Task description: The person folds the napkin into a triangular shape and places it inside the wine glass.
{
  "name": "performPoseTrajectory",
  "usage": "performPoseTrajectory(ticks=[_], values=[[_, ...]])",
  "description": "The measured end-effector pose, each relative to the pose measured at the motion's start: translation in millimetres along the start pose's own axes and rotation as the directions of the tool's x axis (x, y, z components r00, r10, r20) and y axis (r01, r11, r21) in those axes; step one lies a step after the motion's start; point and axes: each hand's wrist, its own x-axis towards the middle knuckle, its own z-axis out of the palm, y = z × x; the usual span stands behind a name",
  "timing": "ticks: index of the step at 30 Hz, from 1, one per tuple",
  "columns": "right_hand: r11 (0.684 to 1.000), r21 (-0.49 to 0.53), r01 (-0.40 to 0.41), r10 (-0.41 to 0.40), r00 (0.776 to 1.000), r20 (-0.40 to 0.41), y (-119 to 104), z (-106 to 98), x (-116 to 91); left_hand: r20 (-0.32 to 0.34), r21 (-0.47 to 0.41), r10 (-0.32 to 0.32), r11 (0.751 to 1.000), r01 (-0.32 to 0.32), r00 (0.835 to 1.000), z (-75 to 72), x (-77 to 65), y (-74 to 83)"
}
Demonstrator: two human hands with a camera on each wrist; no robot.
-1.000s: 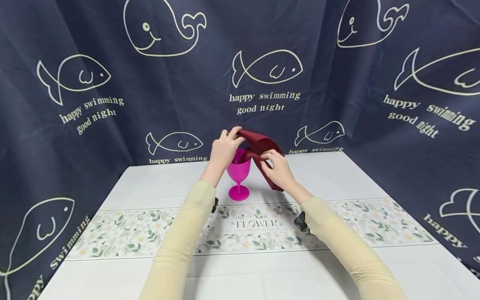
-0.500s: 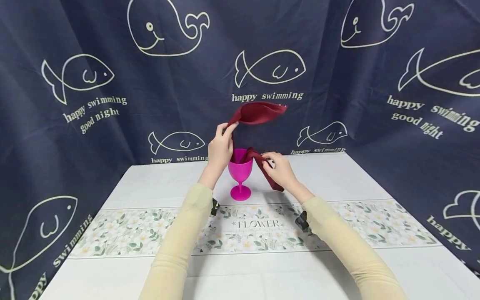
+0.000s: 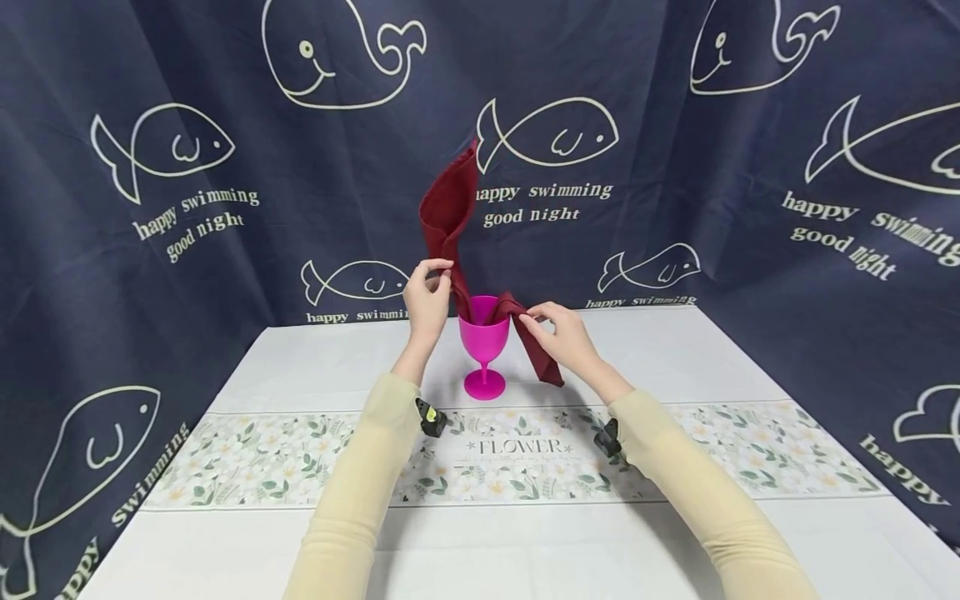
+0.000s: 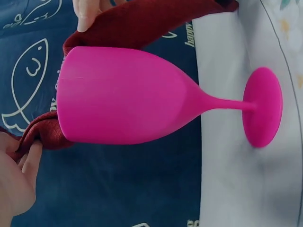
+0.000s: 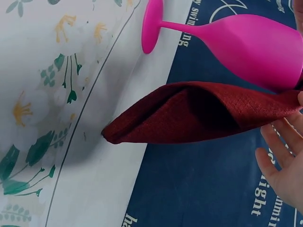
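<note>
A magenta goblet (image 3: 483, 340) stands upright on the table with a dark red cloth napkin (image 3: 448, 204) tucked into its bowl. One end of the napkin rises high on the left, its tip spread like a leaf. My left hand (image 3: 429, 302) pinches that end just above the rim. The other end drapes over the right of the rim and hangs down toward the table; my right hand (image 3: 564, 337) pinches it near the rim. In the right wrist view this hanging end (image 5: 189, 113) shows as a hollow, pointed fold. The part inside the bowl is mostly hidden.
The white table covering (image 3: 660, 358) carries a printed floral band (image 3: 262, 462) in front of the goblet. Behind stands a dark blue curtain (image 3: 360, 192) with fish drawings. A small black wrist device (image 3: 431, 418) sits at the left cuff, another (image 3: 607, 437) at the right.
My left hand has moved left, swinging the upper napkin end from leaning right over the goblet to standing upright on the left. My right hand stays close to the rim at the hanging end.
</note>
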Motion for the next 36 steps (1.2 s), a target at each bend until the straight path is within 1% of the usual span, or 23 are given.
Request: performPoseTrajectory(ticks=[3, 7, 9, 11, 12, 14, 17, 19, 21, 23, 27, 31, 34, 36], values=[[1.0, 0.006, 0.015, -0.015, 1.0, -0.002, -0.1, 0.4, 1.0, -0.009, -0.079, -0.068, 0.995, 0.067, 0.998, -3.7, -2.2, -1.9], [1.0, 0.011, 0.012, -0.013, 1.0, 0.005, -0.3, -0.1, 2.5, 0.003, -0.153, -0.149, 0.977, 0.148, 0.989, -8.0, -4.0, -2.7], [1.0, 0.011, 0.006, -0.006, 1.0, 0.013, 0.0, -0.7, 3.0, 0.013, -0.183, -0.188, 0.965, 0.187, 0.982, -10.0, -5.1, -3.1], [1.0, 0.01, 0.001, -0.001, 1.0, 0.024, 1.0, -1.7, 3.2, 0.021, -0.208, -0.241, 0.948, 0.24, 0.97, -12.3, -6.7, -3.0], [1.0, 0.012, 0.0, 0.0, 1.0, 0.029, 1.4, -2.3, 3.2, 0.028, -0.229, -0.273, 0.935, 0.272, 0.962, -13.6, -7.9, -2.9], [1.0, 0.017, -0.001, 0.0, 0.999, 0.038, 2.6, -3.4, 3.2, 0.04, -0.267, -0.347, 0.9, 0.345, 0.937, -15.8, -10.3, -3.7], [1.0, 0.024, 0.013, -0.014, 0.999, 0.043, 5.6, -4.6, 3.5, 0.062, -0.297, -0.456, 0.841, 0.453, 0.888, -19.5, -13.6, -5.3], [0.999, 0.027, 0.023, -0.024, 0.999, 0.044, 8.0, -4.3, 4.6, 0.08, -0.291, -0.499, 0.816, 0.499, 0.863, -22.6, -15.5, -6.6], [0.999, 0.032, 0.033, -0.035, 0.999, 0.039, 9.8, -3.4, 5.7, 0.102, -0.273, -0.525, 0.802, 0.531, 0.845, -26.5, -17.1, -7.7], [0.999, 0.039, 0.038, -0.039, 0.999, 0.031, 11.4, -2.0, 7.0, 0.128, -0.25, -0.536, 0.797, 0.55, 0.834, -30.5, -18.7, -9.6], [0.999, 0.045, 0.024, -0.023, 1.0, -0.014, 12.3, 1.7, 7.7, 0.169, -0.218, -0.551, 0.788, 0.576, 0.817, -35.5, -20.6, -15.7], [0.997, 0.077, 0.0, 0.004, 0.998, -0.059, 11.5, 6.5, 6.7, 0.197, -0.198, -0.559, 0.782, 0.591, 0.805, -37.8, -20.9, -21.8], [0.996, 0.091, -0.005, 0.011, 0.997, -0.073, 11.4, 10.2, 7.3, 0.21, -0.199, -0.567, 0.773, 0.603, 0.796, -39.6, -21.0, -24.8], [0.995, 0.094, -0.013, 0.021, 0.997, -0.08, 11.7, 11.9, 8.6, 0.221, -0.194, -0.577, 0.765, 0.615, 0.787, -40.9, -21.1, -26.5]])
